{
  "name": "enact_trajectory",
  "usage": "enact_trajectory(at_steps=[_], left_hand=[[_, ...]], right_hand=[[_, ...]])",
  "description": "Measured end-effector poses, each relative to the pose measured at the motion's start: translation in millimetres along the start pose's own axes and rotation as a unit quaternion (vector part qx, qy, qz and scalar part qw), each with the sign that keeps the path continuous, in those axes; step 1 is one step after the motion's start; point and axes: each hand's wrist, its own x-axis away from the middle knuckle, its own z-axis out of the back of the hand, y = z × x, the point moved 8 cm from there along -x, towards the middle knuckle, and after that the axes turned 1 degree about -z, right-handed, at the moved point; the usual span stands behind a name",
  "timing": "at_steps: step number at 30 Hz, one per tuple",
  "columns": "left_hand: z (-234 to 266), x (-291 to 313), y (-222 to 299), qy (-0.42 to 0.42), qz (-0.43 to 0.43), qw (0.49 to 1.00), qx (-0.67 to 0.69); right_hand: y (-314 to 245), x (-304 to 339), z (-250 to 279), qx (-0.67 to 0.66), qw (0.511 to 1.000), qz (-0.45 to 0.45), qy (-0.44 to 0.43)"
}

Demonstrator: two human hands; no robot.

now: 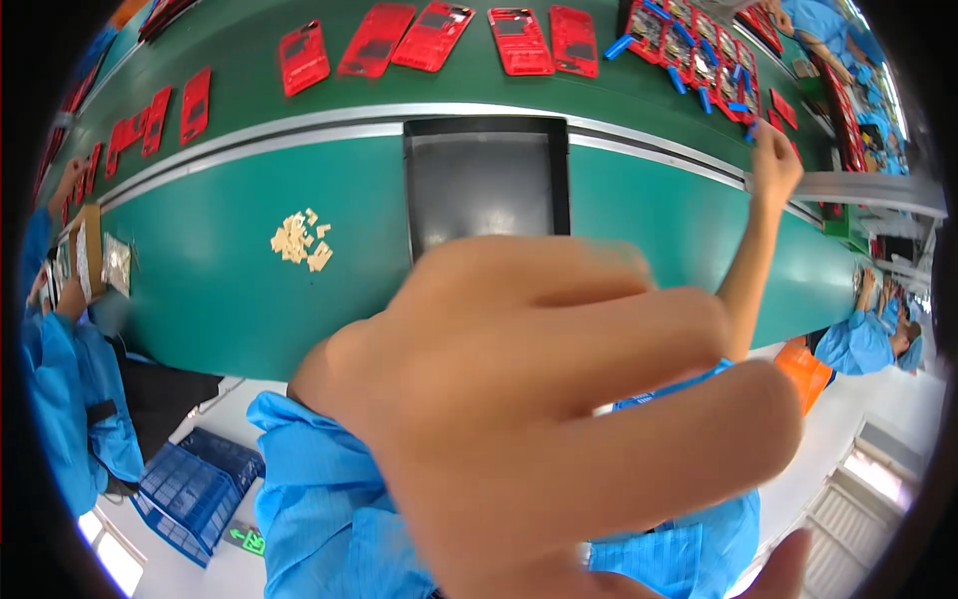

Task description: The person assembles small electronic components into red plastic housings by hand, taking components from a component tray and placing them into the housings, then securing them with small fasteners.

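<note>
"Hands?"
"Right hand: fingers narrow at a blue tab, hold unclear, by the belt's near edge. Left hand blurred, grip unclear."
"Room? Labels?"
"Table either side of the tray; arrow sign."

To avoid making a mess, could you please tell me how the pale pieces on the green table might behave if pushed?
The pale pieces look small and thin, so each is probably light. They lie loosely heaped with a few strays, so a push would likely scatter them. Their flat, angular outlines suggest sliding rather than rolling.
</note>
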Motion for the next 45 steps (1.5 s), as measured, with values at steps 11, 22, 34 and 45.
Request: enact_trajectory(at_steps=[11,22,34,45], left_hand=[[5.9,-4.7,-32.0,0.044,-0.041,0.998,0.029],[90.1,29.9,-40.6,0.138,-0.153,0.978,-0.03],[64.5,8.5,-137.3,0.273,0.191,0.92,0.208],[34.3,5.9,-136.2,0.182,0.187,0.946,0.192]], right_hand=[[174.8,-218.7,45.0,0.451,0.885,-0.114,-0.034],[242.0,-319.3,104.5,0.593,0.778,-0.161,-0.131],[-56.8,-99.1,-37.6,0.266,0.93,0.242,0.077],[-290.5,173.9,-68.3,-0.313,0.883,0.246,-0.248]])
